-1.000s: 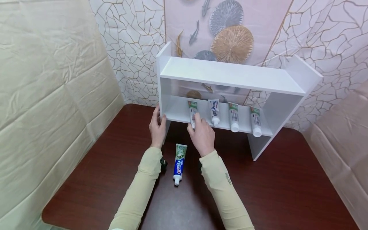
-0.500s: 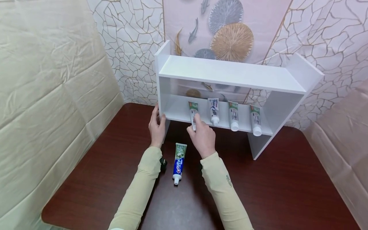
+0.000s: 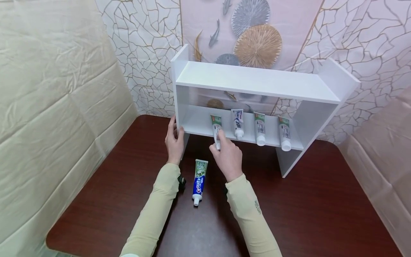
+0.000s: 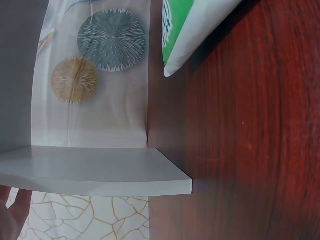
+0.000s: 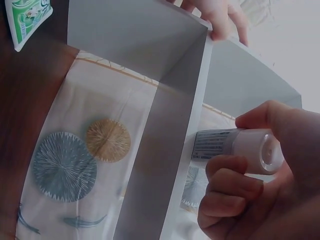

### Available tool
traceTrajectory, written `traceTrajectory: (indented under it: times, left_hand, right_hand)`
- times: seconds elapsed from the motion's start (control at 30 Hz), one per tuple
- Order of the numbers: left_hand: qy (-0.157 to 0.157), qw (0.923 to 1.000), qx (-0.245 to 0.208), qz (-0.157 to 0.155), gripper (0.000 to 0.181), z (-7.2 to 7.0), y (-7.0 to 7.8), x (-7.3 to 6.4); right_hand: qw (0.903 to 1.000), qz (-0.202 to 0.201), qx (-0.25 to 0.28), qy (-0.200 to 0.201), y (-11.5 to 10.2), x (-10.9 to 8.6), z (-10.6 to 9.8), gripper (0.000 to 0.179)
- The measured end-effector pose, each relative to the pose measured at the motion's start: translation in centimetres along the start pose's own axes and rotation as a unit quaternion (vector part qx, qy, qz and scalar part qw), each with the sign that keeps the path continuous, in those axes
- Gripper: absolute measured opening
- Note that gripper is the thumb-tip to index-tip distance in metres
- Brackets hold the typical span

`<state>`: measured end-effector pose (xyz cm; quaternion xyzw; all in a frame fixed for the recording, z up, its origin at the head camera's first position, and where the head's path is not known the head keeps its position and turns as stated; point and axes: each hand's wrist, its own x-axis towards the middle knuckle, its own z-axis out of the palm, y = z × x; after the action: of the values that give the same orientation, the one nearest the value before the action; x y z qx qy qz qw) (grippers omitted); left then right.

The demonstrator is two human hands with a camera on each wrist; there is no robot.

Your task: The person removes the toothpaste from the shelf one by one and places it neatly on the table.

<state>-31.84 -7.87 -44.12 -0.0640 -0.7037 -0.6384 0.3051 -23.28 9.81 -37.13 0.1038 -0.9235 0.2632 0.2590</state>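
My right hand [image 3: 228,157] grips a green-and-white toothpaste tube [image 3: 216,122] near its white cap. The tube lies on the lower board of a white shelf unit [image 3: 257,80], its cap jutting past the front edge. In the right wrist view, thumb and curled fingers pinch the tube's capped end [image 5: 250,149]. My left hand [image 3: 174,145] holds the unit's left side panel, fingers behind it and thumb at the front edge. A blue-and-green toothpaste tube [image 3: 199,182] lies on the table between my forearms, cap toward me.
To the right on the same board lie a white-and-blue toothpaste tube [image 3: 238,123] and two green-topped tubes [image 3: 260,128], caps forward. The unit stands on a dark red-brown table [image 3: 128,200]. Patterned cloth [image 3: 144,53] hangs behind it.
My right hand has drawn the gripped toothpaste tube slightly toward me, so its cap juts farther past the board's edge. My left hand keeps its hold on the side panel.
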Motion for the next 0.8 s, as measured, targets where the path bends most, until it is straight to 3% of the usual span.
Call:
traceTrajectory:
  times: [0.33, 0.8]
  left_hand:
    - [0.009, 0.9995, 0.017, 0.023, 0.055, -0.1, -0.1, 0.0]
    - [0.011, 0.9992, 0.018, 0.034, 0.053, 0.1, -0.5, 0.0]
  right_hand:
    - [0.9982, -0.017, -0.05, 0.028, -0.4, -0.9, 0.2, 0.024]
    - [0.9982, -0.003, -0.056, 0.022, -0.6, -1.9, 0.0, 0.024]
